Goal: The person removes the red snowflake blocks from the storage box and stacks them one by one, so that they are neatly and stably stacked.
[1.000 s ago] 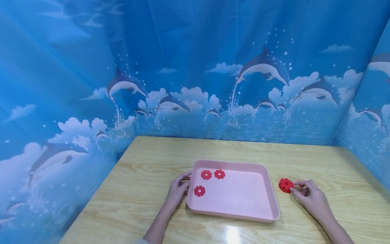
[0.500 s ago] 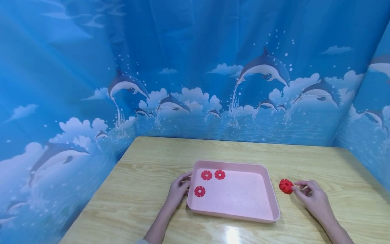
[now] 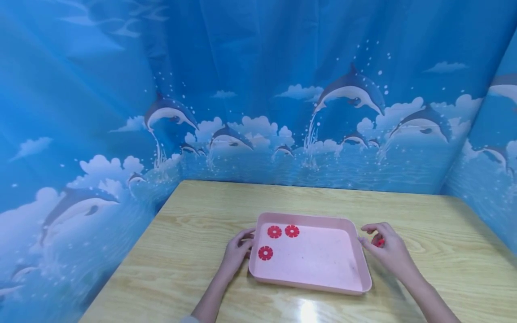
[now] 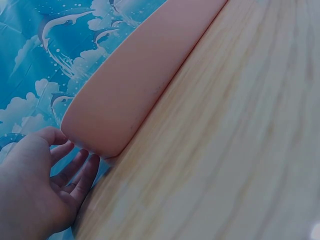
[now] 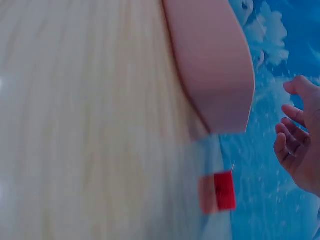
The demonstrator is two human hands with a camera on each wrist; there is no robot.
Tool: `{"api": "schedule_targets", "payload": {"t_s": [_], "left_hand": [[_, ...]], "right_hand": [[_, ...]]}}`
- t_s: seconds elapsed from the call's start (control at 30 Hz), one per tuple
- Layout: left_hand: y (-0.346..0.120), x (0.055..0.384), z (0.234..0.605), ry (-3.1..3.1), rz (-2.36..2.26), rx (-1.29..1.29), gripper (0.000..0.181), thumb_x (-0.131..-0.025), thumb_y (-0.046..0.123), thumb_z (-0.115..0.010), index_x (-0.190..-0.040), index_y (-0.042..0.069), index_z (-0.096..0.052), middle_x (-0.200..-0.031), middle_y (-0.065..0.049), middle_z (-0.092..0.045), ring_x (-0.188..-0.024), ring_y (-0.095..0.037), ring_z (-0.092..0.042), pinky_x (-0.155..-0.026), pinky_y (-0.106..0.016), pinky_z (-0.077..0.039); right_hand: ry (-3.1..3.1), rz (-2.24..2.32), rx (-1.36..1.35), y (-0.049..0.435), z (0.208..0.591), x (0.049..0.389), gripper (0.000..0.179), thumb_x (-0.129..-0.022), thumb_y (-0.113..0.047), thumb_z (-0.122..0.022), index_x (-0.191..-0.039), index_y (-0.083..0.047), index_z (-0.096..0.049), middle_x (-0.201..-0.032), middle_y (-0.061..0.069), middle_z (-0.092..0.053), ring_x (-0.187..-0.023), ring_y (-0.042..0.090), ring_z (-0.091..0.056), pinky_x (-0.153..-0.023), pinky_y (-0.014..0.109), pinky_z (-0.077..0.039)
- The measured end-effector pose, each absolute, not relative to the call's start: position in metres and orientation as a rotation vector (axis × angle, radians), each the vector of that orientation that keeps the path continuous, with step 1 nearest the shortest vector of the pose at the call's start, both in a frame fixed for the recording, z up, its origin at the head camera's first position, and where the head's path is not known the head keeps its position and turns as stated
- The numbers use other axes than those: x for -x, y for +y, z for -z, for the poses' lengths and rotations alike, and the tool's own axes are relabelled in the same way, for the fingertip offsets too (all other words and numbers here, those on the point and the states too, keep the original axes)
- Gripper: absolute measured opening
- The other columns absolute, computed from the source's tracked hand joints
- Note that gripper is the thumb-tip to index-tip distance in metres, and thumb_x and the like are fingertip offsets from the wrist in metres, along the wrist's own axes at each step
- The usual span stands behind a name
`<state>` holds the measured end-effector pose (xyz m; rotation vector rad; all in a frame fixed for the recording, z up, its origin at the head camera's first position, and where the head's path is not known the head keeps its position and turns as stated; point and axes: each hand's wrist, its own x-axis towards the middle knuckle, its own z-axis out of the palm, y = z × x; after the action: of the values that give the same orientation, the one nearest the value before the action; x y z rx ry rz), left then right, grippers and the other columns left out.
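A pink tray [image 3: 308, 260] lies on the wooden table, with red notched snowflake discs [image 3: 274, 232] flat near its left end. My left hand [image 3: 235, 253] rests its fingertips against the tray's left wall; in the left wrist view, the fingers [image 4: 85, 175] are bent loosely at the tray's corner. My right hand [image 3: 388, 247] is raised beside the tray's right wall, fingers loosely bent and holding nothing. Partly hidden behind that hand is a stack of red snowflake discs [image 3: 379, 242]. The right wrist view shows this red stack [image 5: 225, 191] standing on the table, apart from the hand.
The wooden table [image 3: 210, 206] extends around the tray on all sides. Behind and beside it hangs a blue curtain [image 3: 250, 89] printed with dolphins and clouds. A light glare marks the tabletop in front of the tray.
My right hand has left the red stack and moved left and up, toward the tray's right wall. The left hand, the tray and the discs in it stay put.
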<state>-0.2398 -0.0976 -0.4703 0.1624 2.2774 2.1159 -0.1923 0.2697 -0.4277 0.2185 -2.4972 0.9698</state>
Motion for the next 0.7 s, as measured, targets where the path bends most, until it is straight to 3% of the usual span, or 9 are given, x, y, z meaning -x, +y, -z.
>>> {"api": "schedule_targets", "payload": {"t_s": [0.2,0.5,0.7], "left_hand": [[-0.097,0.242,0.478,2.329,-2.103,-0.169,0.037,-0.086,0.006,-0.056,-0.122,-0.004,-0.054,-0.109,-0.020,-0.055,-0.083,-0.025,-0.058,-0.060,-0.029,-0.055],[-0.097,0.241,0.477,2.293,-2.132,-0.176,0.038,-0.086,0.008,-0.057,-0.122,-0.004,-0.054,-0.109,-0.019,-0.055,-0.082,-0.024,-0.058,-0.060,-0.030,-0.055],[-0.098,0.241,0.477,2.287,-2.135,-0.179,0.038,-0.086,0.007,-0.056,-0.123,-0.004,-0.054,-0.109,-0.020,-0.054,-0.081,-0.022,-0.058,-0.059,-0.030,-0.055]], "right_hand": [[-2.620,-0.937,-0.295,0.229,0.419,0.206,0.027,-0.080,-0.017,-0.071,-0.099,-0.001,-0.061,-0.091,0.007,-0.053,-0.070,0.014,-0.049,-0.049,0.022,-0.043],[-2.754,-0.945,-0.384,0.176,0.431,0.231,0.028,-0.078,-0.020,-0.071,-0.099,-0.006,-0.061,-0.090,0.004,-0.054,-0.069,0.014,-0.048,-0.053,0.024,-0.044],[-2.823,-0.963,-0.323,0.153,0.443,0.247,0.026,-0.076,-0.018,-0.070,-0.098,-0.007,-0.062,-0.092,0.002,-0.057,-0.077,0.016,-0.055,-0.062,0.030,-0.048]]}}
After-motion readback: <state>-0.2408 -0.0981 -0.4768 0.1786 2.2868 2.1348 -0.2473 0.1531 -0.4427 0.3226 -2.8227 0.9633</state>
